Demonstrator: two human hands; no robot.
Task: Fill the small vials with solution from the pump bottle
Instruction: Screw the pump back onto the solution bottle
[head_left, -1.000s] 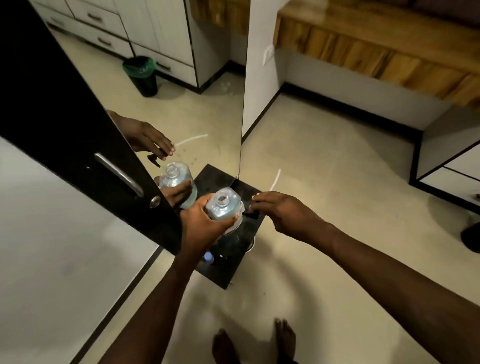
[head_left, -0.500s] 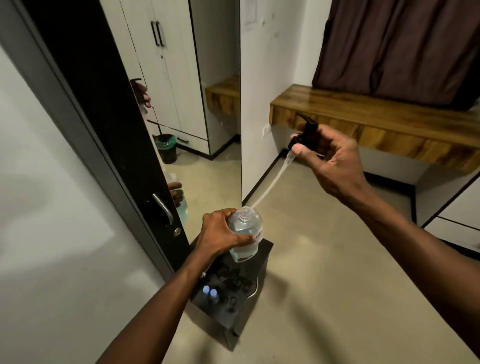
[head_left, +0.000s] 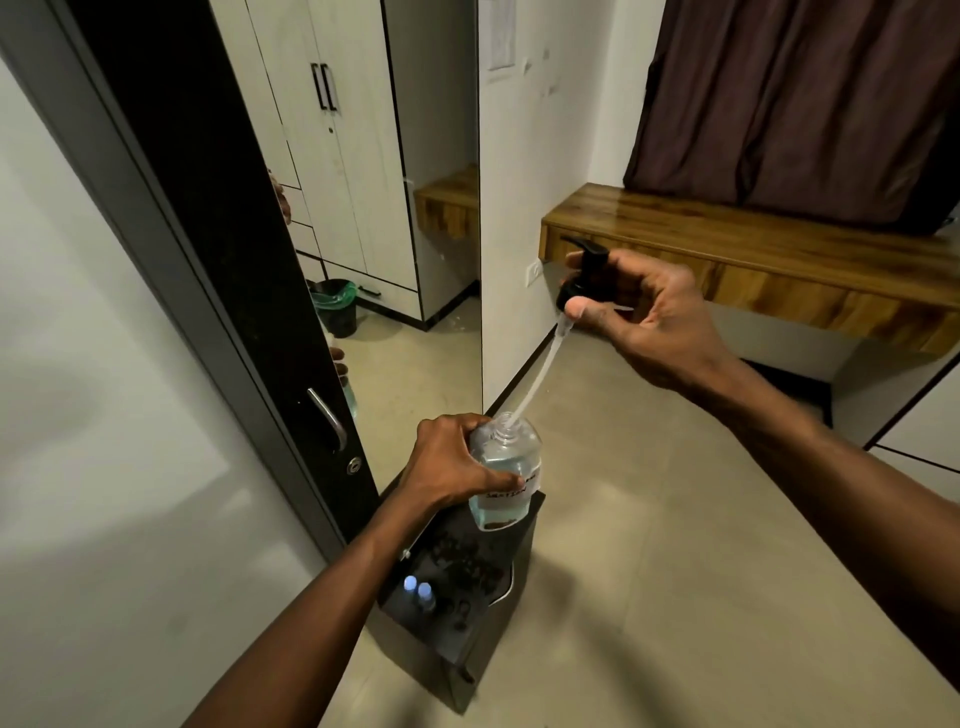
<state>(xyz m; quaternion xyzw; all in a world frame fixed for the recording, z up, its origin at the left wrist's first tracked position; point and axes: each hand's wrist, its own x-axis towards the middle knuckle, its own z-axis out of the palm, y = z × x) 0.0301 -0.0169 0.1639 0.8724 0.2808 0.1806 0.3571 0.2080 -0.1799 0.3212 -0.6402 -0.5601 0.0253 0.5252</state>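
At the far edge of the small black table (head_left: 470, 618), the clear pump bottle (head_left: 506, 467) is upright, roughly half full of pale blue solution, neck open; the left hand (head_left: 452, 467) wraps its shoulder, grip closed on the bottle. Above and to the right, off the table, the right hand (head_left: 649, 322) holds the black pump head (head_left: 587, 270) in a closed thumb-and-finger grip, and the clear dip tube (head_left: 537, 374) slants down with its lower end inside the bottle neck. Near the table's near-left corner 2 small vials (head_left: 425, 592) with pale blue tops stand upright, just beside each other, apart from the bottle.
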